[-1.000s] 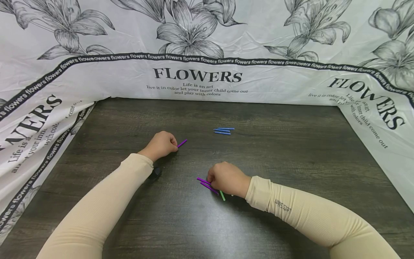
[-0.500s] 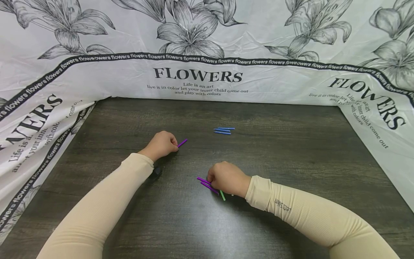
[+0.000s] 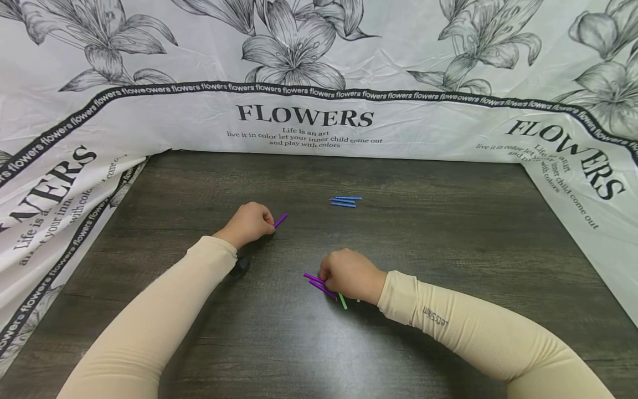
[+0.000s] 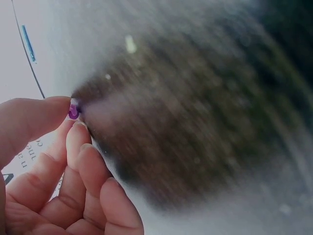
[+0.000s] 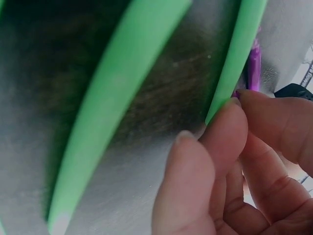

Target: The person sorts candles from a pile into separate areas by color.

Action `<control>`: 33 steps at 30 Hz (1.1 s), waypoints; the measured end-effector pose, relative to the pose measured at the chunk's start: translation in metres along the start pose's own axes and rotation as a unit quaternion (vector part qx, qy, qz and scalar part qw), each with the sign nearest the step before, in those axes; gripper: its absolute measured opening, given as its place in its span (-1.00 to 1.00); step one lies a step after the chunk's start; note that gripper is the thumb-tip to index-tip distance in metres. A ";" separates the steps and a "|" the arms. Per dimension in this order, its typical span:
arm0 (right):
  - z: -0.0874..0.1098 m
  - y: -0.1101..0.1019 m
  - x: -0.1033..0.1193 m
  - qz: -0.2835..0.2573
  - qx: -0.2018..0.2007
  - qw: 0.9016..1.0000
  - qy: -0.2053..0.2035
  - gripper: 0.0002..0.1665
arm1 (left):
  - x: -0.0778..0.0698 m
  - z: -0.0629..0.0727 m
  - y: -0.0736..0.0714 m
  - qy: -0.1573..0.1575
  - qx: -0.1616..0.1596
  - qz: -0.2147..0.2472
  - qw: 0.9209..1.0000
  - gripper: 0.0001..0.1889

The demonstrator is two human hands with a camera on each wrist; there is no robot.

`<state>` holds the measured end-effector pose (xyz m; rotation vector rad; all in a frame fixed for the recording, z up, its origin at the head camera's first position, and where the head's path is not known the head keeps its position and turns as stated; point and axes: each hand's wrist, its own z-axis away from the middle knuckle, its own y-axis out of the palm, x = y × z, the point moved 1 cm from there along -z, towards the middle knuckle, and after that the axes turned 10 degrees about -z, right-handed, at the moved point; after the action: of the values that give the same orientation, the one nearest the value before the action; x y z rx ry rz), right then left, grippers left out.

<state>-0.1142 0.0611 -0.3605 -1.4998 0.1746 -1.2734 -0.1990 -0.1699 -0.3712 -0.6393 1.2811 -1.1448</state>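
My left hand (image 3: 247, 224) pinches a thin purple stick (image 3: 281, 220) between thumb and fingertips, its free end pointing away to the upper right. Seen end-on in the left wrist view, that stick (image 4: 73, 112) is a small purple ring. My right hand (image 3: 353, 277) is low over the table, thumb and index finger pinching a purple stick (image 3: 313, 277). A second purple stick (image 3: 322, 290) lies alongside it. Partly under the right hand is a green stick (image 3: 343, 301); the right wrist view shows green sticks (image 5: 105, 98) large and close by, beside the fingertips.
Three blue sticks (image 3: 344, 201) lie together farther back on the dark wood table (image 3: 448, 221). A small black device (image 3: 240, 267) is by the left wrist. White flower-printed cloth (image 3: 309, 124) borders the table at the back and sides.
The purple stick in my left hand has shifted very slightly, its free end now a little farther left. My right hand and the sticks near it have stayed in place.
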 end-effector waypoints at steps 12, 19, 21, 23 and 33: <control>0.000 0.000 0.001 -0.004 0.002 1.000 0.004 -0.83 | 0.000 0.003 -0.002 -0.002 -0.001 0.004 1.000 -0.89; 0.000 0.000 0.001 -0.003 0.000 1.000 0.007 -0.84 | 0.001 0.005 -0.007 0.007 -0.021 0.019 1.000 -0.87; 0.000 0.000 0.001 -0.002 -0.001 1.000 0.006 -0.84 | 0.001 0.006 -0.008 0.009 -0.027 0.026 0.999 -0.87; 0.000 0.000 0.001 -0.002 -0.002 1.000 0.004 -0.84 | 0.000 0.007 -0.010 0.015 -0.031 0.031 0.999 -0.86; 0.000 0.001 0.000 -0.008 0.000 1.000 0.010 -0.84 | -0.008 0.019 -0.013 0.018 -0.032 0.051 0.998 -0.82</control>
<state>-0.1141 0.0607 -0.3614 -1.4914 0.1754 -1.3015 -0.1836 -0.1711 -0.3515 -0.5962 1.3707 -1.0390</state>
